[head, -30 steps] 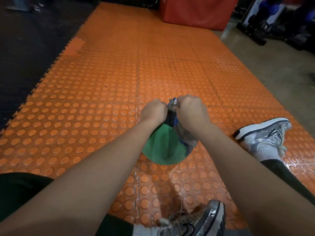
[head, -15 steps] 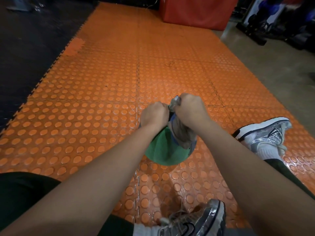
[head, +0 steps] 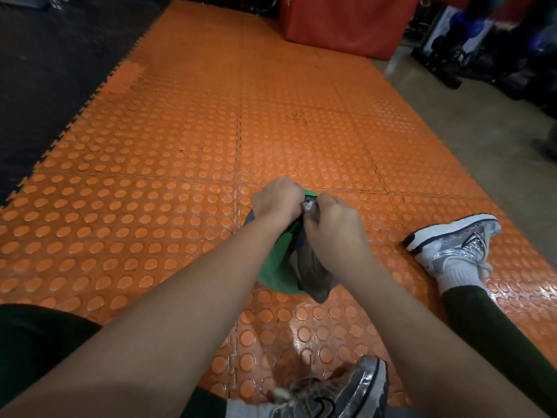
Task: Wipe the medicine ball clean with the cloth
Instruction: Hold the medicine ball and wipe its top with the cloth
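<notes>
A green medicine ball (head: pixel 275 268) rests on the orange studded floor mat between my legs, mostly covered by my arms. A grey cloth (head: pixel 312 271) is draped over its top and hangs down its right side. My left hand (head: pixel 277 202) is closed in a fist on the cloth at the ball's top left. Fist to fist with it, my right hand (head: pixel 333 227) grips the bunched cloth, with a small tuft showing between the two hands.
My silver sneakers lie on the orange mat (head: pixel 168 152): one (head: pixel 455 239) at the right, one (head: pixel 337 393) at the bottom. A red padded block (head: pixel 340 22) stands at the far end. Black matting (head: pixel 54 55) is left, bare concrete (head: pixel 470 125) and dark equipment right.
Both hands, gripping the cloth, have shifted slightly nearer over the ball's top. The cloth now hangs lower down the ball's right side.
</notes>
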`<state>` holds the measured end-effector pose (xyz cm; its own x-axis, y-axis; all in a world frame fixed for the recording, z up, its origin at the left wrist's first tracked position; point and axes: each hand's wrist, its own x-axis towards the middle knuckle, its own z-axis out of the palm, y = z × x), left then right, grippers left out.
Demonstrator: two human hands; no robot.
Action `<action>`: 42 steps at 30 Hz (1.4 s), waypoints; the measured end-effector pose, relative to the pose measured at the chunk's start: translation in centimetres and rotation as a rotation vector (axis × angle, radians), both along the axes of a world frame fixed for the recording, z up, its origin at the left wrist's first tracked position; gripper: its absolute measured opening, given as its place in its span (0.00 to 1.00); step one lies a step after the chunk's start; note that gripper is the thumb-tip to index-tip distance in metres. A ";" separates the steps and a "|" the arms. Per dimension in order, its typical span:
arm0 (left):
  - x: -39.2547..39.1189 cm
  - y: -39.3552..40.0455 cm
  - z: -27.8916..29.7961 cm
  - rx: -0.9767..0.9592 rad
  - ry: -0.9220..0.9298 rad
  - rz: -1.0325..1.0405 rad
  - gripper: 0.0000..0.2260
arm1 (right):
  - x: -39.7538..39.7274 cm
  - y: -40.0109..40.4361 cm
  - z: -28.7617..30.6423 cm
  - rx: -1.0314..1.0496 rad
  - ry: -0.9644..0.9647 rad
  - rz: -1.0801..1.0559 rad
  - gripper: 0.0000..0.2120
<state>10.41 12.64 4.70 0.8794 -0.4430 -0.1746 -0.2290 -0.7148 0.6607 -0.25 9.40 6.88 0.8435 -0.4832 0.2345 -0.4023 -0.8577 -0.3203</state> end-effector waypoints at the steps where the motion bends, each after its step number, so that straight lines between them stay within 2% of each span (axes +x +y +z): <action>1: -0.1 -0.1 -0.1 0.000 -0.011 -0.011 0.16 | 0.5 -0.6 0.1 0.016 0.010 -0.018 0.10; 7: -0.9 0.2 -0.5 -0.054 -0.074 -0.021 0.16 | 4.7 -4.5 1.2 0.170 0.205 -0.154 0.15; 9: -0.6 0.1 -0.4 -0.037 -0.043 -0.005 0.14 | 4.9 -4.1 1.2 0.158 0.192 -0.145 0.11; 13: 0.0 -0.1 0.2 0.006 0.005 -0.014 0.15 | 2.7 -1.8 0.3 -0.014 0.085 -0.066 0.11; 17: 0.6 -0.4 0.2 0.008 0.032 0.010 0.14 | 0.9 -1.2 -0.3 0.036 -0.018 -0.001 0.06; 20: 0.4 -0.5 0.3 0.000 0.012 -0.003 0.12 | 2.5 -3.1 0.1 0.084 0.052 -0.062 0.10; 24: -0.3 -0.4 -0.2 -0.015 -0.042 -0.038 0.14 | 4.5 -5.9 0.1 0.194 0.163 -0.176 0.09; 26: 0.0 -0.3 -0.2 -0.017 -0.036 -0.021 0.15 | 4.5 -5.3 0.2 0.148 0.161 -0.164 0.11; 30: 0.9 -0.4 0.1 -0.008 0.017 0.011 0.13 | 2.4 -2.1 0.0 -0.029 0.064 -0.095 0.13; 35: 1.5 -0.1 -0.4 -0.028 0.017 0.007 0.12 | -0.6 1.0 -1.6 0.013 -0.203 -0.016 0.07; 37: 1.5 0.2 -0.5 -0.044 0.002 -0.010 0.12 | 0.0 0.5 -1.3 0.030 -0.161 -0.031 0.08; 42: 0.5 1.5 -0.5 -0.100 -0.025 -0.040 0.19 | 4.2 -2.9 0.6 0.131 0.089 -0.130 0.12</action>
